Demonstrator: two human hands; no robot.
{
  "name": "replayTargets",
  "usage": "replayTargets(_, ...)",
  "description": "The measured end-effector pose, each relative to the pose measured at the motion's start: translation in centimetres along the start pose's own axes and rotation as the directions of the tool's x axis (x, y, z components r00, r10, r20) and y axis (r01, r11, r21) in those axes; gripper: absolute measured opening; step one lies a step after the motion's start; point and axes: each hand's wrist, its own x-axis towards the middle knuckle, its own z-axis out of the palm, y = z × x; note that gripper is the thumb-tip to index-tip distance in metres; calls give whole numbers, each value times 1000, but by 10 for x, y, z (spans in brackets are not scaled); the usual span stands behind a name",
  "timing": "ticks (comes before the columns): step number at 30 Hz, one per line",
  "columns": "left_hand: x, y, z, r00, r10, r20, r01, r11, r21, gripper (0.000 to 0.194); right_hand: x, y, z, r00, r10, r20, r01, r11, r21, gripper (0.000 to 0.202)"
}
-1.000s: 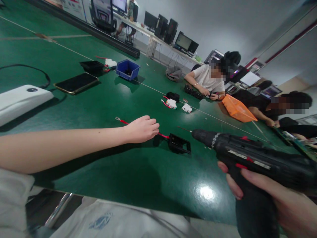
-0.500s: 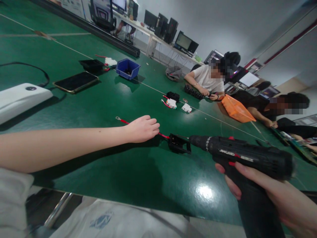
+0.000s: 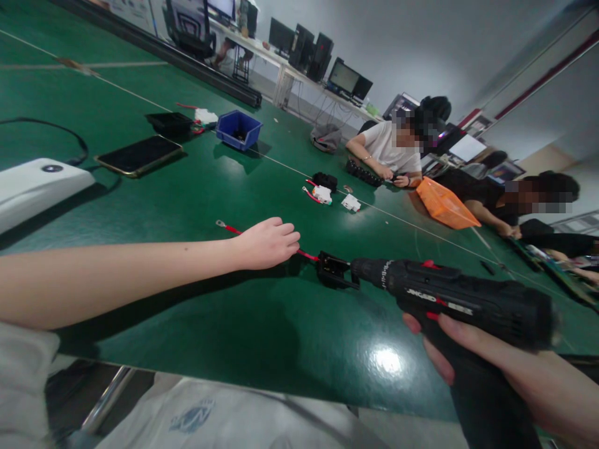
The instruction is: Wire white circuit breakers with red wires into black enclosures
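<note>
My left hand (image 3: 271, 243) is closed around a red cable (image 3: 307, 255), whose ring terminal (image 3: 221, 223) sticks out on the left. The cable's other end runs into a small black housing (image 3: 333, 271) on the green table (image 3: 243, 312). In my right hand (image 3: 472, 343) is a black power drill (image 3: 449, 299), its handle wrapped by my fingers. The drill points left, and its bit reaches into the open housing; the exact contact of the tip is too small to tell.
A blue bin (image 3: 238, 130), a phone (image 3: 139, 154), a white device (image 3: 42, 187) and a black tray (image 3: 171, 123) stand at the left. White connectors (image 3: 322, 194) lie beyond my hands. Two people sit across the table near an orange bag (image 3: 447, 202).
The drill in my right hand has shifted slightly left and down, with its chuck nearer the black housing. My left hand still grips the cable.
</note>
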Motion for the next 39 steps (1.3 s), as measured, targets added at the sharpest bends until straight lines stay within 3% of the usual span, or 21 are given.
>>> replayTargets(7, 2, 0, -2, 1000, -5, -15, 5, 1000, -22, 17, 11, 11, -7, 998, -39, 55, 40, 999, -4, 55)
replayTargets(16, 2, 0, -2, 1000, -3, -8, 2, 1000, -23, 17, 6, 2, -3, 994, -85, 68, 90, 994, -63, 50)
replayTargets(31, 1, -1, -1, 1000, 0, -12, 0, 1000, -11, 17, 6, 10, -7, 999, 22, 24, -22, 1000, -10, 56)
replayTargets(39, 2, 0, -1, 1000, 4, -4, -4, 1000, -18, 17, 7, 11, -7, 997, -47, 64, 50, 998, -45, 53)
